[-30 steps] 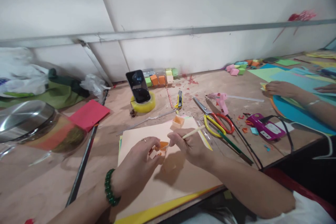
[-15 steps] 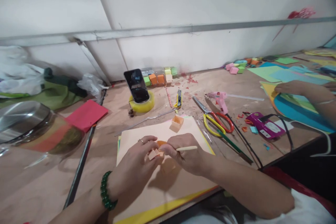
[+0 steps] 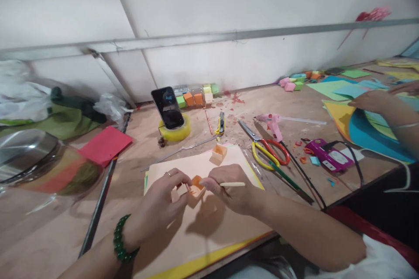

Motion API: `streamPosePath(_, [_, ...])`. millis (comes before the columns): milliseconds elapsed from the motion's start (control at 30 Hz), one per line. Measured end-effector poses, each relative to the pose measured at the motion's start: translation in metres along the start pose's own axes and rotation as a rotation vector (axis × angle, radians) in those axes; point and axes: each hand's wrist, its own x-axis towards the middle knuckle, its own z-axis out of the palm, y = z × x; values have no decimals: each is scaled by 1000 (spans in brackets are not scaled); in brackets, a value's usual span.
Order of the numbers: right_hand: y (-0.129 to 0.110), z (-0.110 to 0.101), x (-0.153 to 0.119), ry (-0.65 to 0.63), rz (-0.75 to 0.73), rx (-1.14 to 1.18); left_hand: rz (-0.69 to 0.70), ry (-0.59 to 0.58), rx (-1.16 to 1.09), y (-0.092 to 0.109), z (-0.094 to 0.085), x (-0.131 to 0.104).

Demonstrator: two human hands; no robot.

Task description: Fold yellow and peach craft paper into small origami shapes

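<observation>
Between my hands, over a stack of peach paper (image 3: pixel 235 222), is a small peach folded paper box (image 3: pixel 196 191) with its orange-looking inside turned up. My left hand (image 3: pixel 163 198) pinches a folded flap or piece of peach paper at the box's left side. My right hand (image 3: pixel 231 189) has its thumb and fingers closed on the box's right edge. A thin cream-coloured stick (image 3: pixel 233 184) is also tucked in my right hand and points right. Just beyond my hands, a second open peach box (image 3: pixel 219 152) rests on the paper.
Scissors (image 3: pixel 262 144), a green pencil (image 3: pixel 291 183), a pink glue gun (image 3: pixel 271 123) and a purple device (image 3: pixel 330 157) lie to the right. Behind are a cutter (image 3: pixel 221 123) and a phone (image 3: pixel 167 107) on yellow tape (image 3: pixel 176 130). Another person's hand (image 3: pixel 369 99) touches coloured sheets. A jar (image 3: pixel 49 161) lies left.
My left hand has shifted left, away from my right, and the box's open inside shows more. The other person's hand has moved slightly on the blue sheet.
</observation>
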Motion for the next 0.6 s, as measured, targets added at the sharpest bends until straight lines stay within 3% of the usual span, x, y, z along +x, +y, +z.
streamPosePath(233, [0, 1, -1, -38, -6, 9, -47, 57, -61, 0, -1, 1])
streamPosePath(400, [0, 2, -2, -20, -31, -9, -125, 32, -90, -3, 0, 1])
streamPosePath(600, [1, 3, -2, -16, -34, -24, -106, 40, -126, 4, -1, 0])
